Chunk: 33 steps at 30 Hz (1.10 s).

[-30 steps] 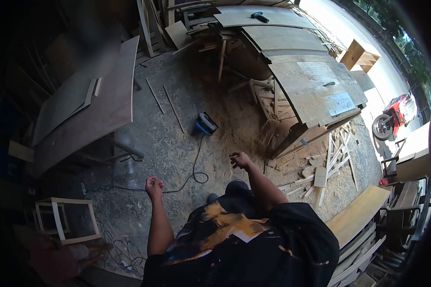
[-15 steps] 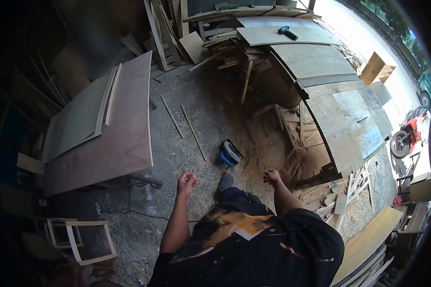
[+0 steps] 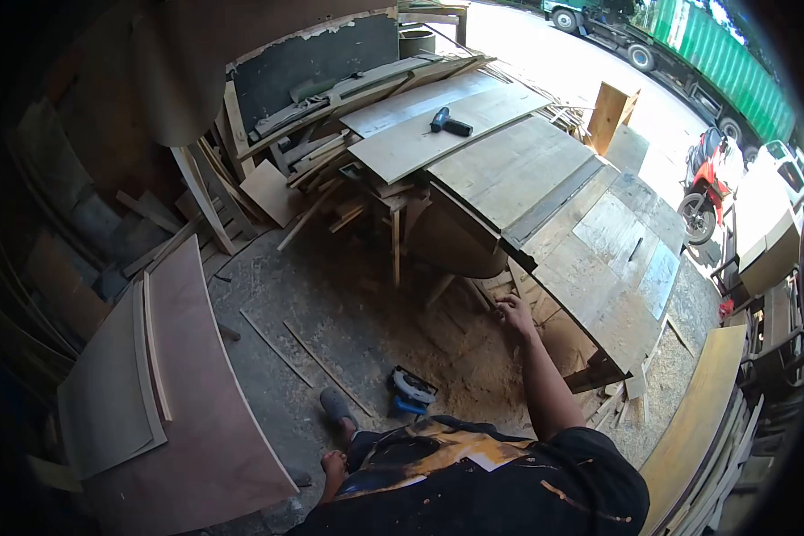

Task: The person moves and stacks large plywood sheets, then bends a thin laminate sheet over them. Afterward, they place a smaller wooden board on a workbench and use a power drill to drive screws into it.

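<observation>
My right hand (image 3: 515, 316) is stretched forward beside the near edge of the plywood-topped workbench (image 3: 590, 304), fingers loosely bent and apart, with nothing visible in them. Low by my body, my left hand (image 3: 333, 464) is curled closed and seems to hold nothing. A blue-and-grey circular saw (image 3: 413, 388) lies on the sawdust-strewn floor in front of me, between my two hands and touched by neither. Farther off, a dark cordless drill (image 3: 451, 122) rests on a pale board (image 3: 402, 152) at the bench's far end.
On the left stands a large reddish plywood sheet (image 3: 205, 384) on a support. Two thin wood strips (image 3: 277, 347) lie on the floor. Stacked planks (image 3: 697, 420) are at the right. Outside are a red motorcycle (image 3: 707, 188) and a green truck (image 3: 724, 54).
My view has turned right and my body has moved toward the bench. My right hand has reached forward, while my left has dropped lower beside me. A truck has come into view.
</observation>
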Available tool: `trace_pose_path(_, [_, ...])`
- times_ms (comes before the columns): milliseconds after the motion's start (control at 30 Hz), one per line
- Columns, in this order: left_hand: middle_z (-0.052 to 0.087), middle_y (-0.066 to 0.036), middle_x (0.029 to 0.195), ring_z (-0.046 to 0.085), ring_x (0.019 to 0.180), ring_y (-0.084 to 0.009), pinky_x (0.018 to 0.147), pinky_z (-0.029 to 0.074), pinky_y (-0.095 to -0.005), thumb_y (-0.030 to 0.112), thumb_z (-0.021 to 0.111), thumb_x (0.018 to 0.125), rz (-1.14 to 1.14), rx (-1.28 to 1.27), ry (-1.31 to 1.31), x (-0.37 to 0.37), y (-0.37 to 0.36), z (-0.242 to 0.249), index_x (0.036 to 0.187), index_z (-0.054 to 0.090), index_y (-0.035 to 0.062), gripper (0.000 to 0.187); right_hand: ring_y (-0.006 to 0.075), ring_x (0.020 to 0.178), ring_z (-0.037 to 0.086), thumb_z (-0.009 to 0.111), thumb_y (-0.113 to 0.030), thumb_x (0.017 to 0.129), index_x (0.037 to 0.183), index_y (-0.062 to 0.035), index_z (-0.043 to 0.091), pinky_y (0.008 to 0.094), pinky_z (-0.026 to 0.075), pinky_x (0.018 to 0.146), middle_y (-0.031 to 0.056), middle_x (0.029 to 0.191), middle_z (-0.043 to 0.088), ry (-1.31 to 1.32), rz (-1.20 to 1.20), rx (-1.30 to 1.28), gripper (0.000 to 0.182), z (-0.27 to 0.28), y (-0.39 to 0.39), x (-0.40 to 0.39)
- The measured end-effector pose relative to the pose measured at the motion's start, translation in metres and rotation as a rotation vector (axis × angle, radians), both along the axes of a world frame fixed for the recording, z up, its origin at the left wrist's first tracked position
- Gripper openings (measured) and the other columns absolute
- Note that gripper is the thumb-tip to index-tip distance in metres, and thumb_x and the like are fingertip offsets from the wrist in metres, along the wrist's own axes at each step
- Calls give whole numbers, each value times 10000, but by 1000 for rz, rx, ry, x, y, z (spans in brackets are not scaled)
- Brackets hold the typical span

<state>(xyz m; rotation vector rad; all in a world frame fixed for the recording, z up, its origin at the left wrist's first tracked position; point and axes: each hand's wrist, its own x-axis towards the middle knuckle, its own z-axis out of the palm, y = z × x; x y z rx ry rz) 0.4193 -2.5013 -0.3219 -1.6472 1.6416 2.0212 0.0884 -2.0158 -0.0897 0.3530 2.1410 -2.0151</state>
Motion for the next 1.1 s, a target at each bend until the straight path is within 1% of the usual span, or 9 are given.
trace_pose_path(167, [546, -29, 651, 499, 482, -116, 438, 414, -248, 42, 529, 795, -189, 17, 10, -142, -53, -2, 847, 521, 85, 68, 92, 668, 551, 540, -134, 845, 1061, -55, 524, 223, 422, 536, 29, 823, 575, -72, 39, 38, 231, 38, -99, -44])
trace_pose_path(300, [554, -28, 675, 496, 478, -105, 410, 408, -243, 48, 542, 794, -289, 5, 109, -303, -117, 24, 890, 514, 93, 109, 153, 624, 586, 560, -118, 829, 1049, -33, 530, 267, 465, 508, 69, 842, 594, 94, 60, 112, 238, -52, -149, -112])
trace_pose_path(367, [556, -27, 675, 496, 476, -104, 399, 404, -240, 51, 543, 794, -361, -23, 92, -378, -145, 44, 882, 518, 93, 101, 156, 704, 608, 570, -95, 809, 1030, -17, 548, 292, 502, 544, 90, 852, 615, 84, 57, 368, 235, -77, -159, -134])
trace_pose_path(467, [559, -26, 676, 496, 473, -102, 383, 399, -234, 54, 547, 792, -500, -60, 76, -489, -179, 68, 867, 526, 92, 86, 177, 584, 620, 544, -107, 803, 1017, -64, 567, 278, 457, 429, 83, 828, 631, -489, -48, 348, 219, -86, -152, -123])
trace_pose_path(533, [563, -19, 677, 509, 491, -95, 403, 412, -223, 69, 548, 794, -663, -127, 105, -563, -188, 78, 844, 535, 97, 59, 174, 528, 603, 537, -120, 812, 1020, -80, 556, 255, 389, 376, 74, 795, 626, -589, -173, 287, 213, -101, -138, -112])
trace_pose_path(633, [570, -10, 689, 525, 533, -81, 443, 428, -213, 122, 537, 831, -714, -67, 254, -661, -171, 122, 861, 539, 110, 33, 159, 504, 580, 528, -135, 828, 1029, -89, 542, 250, 353, 366, 71, 783, 617, -600, -442, 91, 207, -95, -132, -100])
trace_pose_path(800, [583, -2, 719, 537, 563, -80, 484, 440, -210, 265, 499, 894, -827, 144, 349, -796, -85, 176, 945, 535, 112, 164, 120, 511, 555, 521, -155, 848, 1034, -94, 534, 224, 342, 382, 52, 780, 606, -481, -502, 56, 196, -39, -142, -155])
trace_pose_path(900, [591, -45, 839, 565, 681, -119, 595, 473, -291, 336, 483, 895, -915, 186, 331, -866, -31, 186, 1028, 501, 118, 256, 90, 565, 557, 530, -174, 860, 1034, -88, 536, 201, 352, 405, 31, 781, 599, -225, -420, 7, 194, -14, -141, -246])
trace_pose_path(1100, [287, -150, 1317, 408, 1107, -358, 870, 392, -523, 468, 489, 855, -519, 247, 309, -943, -1, 185, 1245, 259, 155, 550, 122, 665, 569, 535, -260, 887, 1040, -41, 523, 260, 479, 569, 52, 800, 576, -216, -70, -143, 267, -19, -152, -439])
